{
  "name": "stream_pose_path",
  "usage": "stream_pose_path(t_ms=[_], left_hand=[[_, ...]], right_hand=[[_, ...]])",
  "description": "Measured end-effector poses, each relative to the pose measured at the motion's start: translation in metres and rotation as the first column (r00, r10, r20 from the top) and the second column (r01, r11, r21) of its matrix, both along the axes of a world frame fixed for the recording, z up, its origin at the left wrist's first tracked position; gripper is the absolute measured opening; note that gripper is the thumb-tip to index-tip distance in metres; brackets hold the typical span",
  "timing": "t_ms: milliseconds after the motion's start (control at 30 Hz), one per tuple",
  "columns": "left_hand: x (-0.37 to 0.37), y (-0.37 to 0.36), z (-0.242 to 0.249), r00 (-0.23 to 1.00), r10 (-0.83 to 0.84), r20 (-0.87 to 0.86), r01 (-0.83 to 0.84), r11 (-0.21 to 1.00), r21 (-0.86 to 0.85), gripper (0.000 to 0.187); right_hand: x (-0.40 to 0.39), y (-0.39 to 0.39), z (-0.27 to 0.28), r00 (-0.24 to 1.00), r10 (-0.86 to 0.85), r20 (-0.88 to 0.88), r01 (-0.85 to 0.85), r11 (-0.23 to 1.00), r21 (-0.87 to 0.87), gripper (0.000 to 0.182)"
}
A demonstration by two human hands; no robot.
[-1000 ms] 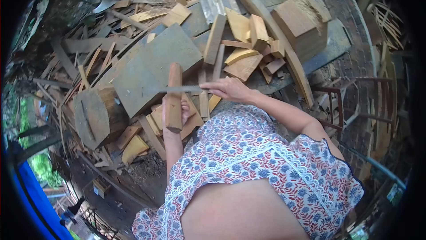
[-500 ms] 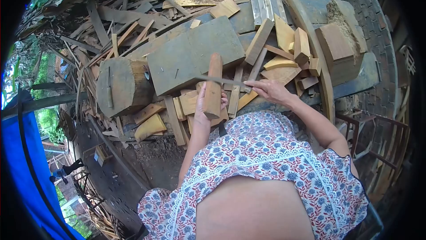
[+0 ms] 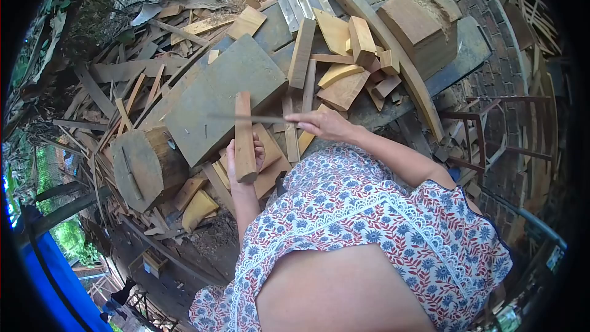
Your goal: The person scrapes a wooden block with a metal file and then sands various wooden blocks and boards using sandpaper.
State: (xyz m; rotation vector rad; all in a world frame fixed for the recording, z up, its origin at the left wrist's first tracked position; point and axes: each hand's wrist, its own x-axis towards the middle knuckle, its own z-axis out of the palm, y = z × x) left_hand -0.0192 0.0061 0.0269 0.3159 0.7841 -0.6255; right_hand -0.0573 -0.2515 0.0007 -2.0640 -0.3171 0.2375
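The left hand is wrapped around the lower part of a brown wooden block, long and straight-edged with a flat-cut end; the right hand is closed on one end of a thin, narrow tool – its outline is blurred, so its kind is hard to tell – which lies across the block's upper half; the tool's far end reaches past the block's left edge, over a broad grey slab (flat-topped and dull, with a thin dark sliver on it); that bare top leaves room leftward, while angular yellowish offcuts crowd the right; a long curved plank bounds them there; a rough-sided stump stands just beside the slab's left end.
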Motion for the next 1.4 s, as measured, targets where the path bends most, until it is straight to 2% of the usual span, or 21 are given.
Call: stream_pose_path(t_ms=[67,133,233,300,367,433,500,567,600,667,700,767,900,967,1033,1100,1133,1233,1267,1333,1400], left_hand=[[-0.001,0.014,-0.012,0.997,-0.028,0.067,0.035,0.995,-0.094,0.045],[-0.001,0.018,-0.017,0.993,-0.066,0.099,0.072,0.996,-0.054,0.044],[-0.003,0.019,-0.019,0.984,-0.11,0.141,0.118,0.992,-0.051,0.044],[-0.004,0.018,-0.018,0.982,-0.112,0.151,0.125,0.989,-0.079,0.043],[-0.006,0.018,-0.016,0.989,-0.1,0.111,0.104,0.994,-0.03,0.044],[-0.007,0.02,-0.016,0.99,-0.088,0.11,0.094,0.994,-0.048,0.044],[-0.006,0.019,-0.019,0.991,-0.08,0.112,0.089,0.993,-0.077,0.043],[-0.007,0.024,-0.024,0.989,-0.082,0.124,0.094,0.991,-0.092,0.046],[-0.009,0.022,-0.022,0.99,-0.068,0.126,0.08,0.993,-0.09,0.046],[-0.009,0.019,-0.014,0.991,-0.034,0.129,0.039,0.999,-0.034,0.052],[-0.007,0.026,-0.027,0.988,-0.039,0.15,0.049,0.996,-0.068,0.058],[-0.006,0.027,-0.025,1.0,0.01,-0.002,-0.01,0.99,-0.14,0.056],[-0.007,0.029,-0.029,0.996,0.026,-0.086,-0.042,0.981,-0.191,0.052],[-0.008,0.028,-0.029,0.998,-0.038,0.046,0.034,0.996,0.077,0.046],[-0.008,0.036,-0.036,0.993,-0.078,0.091,0.073,0.996,0.055,0.044],[-0.01,0.039,-0.042,0.996,-0.024,0.088,0.036,0.99,-0.139,0.04],[-0.011,0.039,-0.043,0.996,-0.022,0.091,0.035,0.99,-0.14,0.04],[-0.01,0.041,-0.039,1.0,-0.002,0.021,0.005,0.992,-0.129,0.037],[-0.011,0.04,-0.038,1.0,0.018,0.007,-0.017,0.992,-0.123,0.036],[-0.01,0.04,-0.038,1.0,0.03,-0.005,-0.03,0.992,-0.119,0.036],[-0.012,0.038,-0.043,0.998,0.068,-0.006,-0.067,0.974,-0.217,0.035]], right_hand=[[-0.011,0.0,0.01,0.994,0.059,0.09,-0.057,0.998,-0.02,0.034],[-0.014,-0.004,0.008,0.976,0.115,0.184,-0.108,0.993,-0.05,0.033],[0.001,-0.016,-0.015,0.991,0.1,0.088,-0.082,0.979,-0.189,0.034],[0.014,-0.02,-0.02,0.996,-0.076,-0.04,0.063,0.963,-0.26,0.034],[0.021,-0.02,-0.012,0.999,-0.04,-0.024,0.033,0.969,-0.245,0.035],[0.02,-0.015,-0.007,0.984,0.146,0.099,-0.133,0.983,-0.13,0.034],[0.022,-0.014,-0.014,0.979,0.196,0.061,-0.181,0.965,-0.19,0.034],[0.027,-0.017,-0.028,0.996,0.084,0.012,-0.082,0.988,-0.13,0.034],[0.03,-0.021,-0.034,0.995,0.098,0.015,-0.096,0.987,-0.129,0.034],[0.037,-0.028,-0.044,0.97,-0.111,-0.218,0.037,0.949,-0.314,0.035],[0.037,-0.027,-0.037,0.973,-0.132,-0.19,0.071,0.952,-0.298,0.036],[0.024,-0.02,-0.03,0.992,-0.128,-0.013,0.126,0.987,-0.097,0.035],[0.0,-0.012,0.034,0.997,0.07,-0.018,-0.07,0.997,-0.02,0.033],[-0.008,-0.014,0.049,0.952,0.304,-0.039,-0.306,0.936,-0.171,0.034],[-0.01,-0.015,0.024,0.956,0.29,0.045,-0.28,0.948,-0.153,0.034],[-0.002,-0.017,0.007,0.989,0.144,-0.037,-0.149,0.968,-0.202,0.034],[0.003,-0.016,0.001,0.996,0.057,-0.062,-0.07,0.968,-0.242,0.034],[0.016,-0.014,0.024,0.993,0.068,-0.101,-0.093,0.961,-0.261,0.034],[0.016,-0.013,0.026,0.988,0.149,-0.027,-0.151,0.958,-0.242,0.034],[0.018,-0.008,0.025,0.978,0.207,-0.021,-0.207,0.952,-0.224,0.033],[0.024,-0.009,0.019,0.963,0.268,-0.016,-0.265,0.94,-0.216,0.033]])
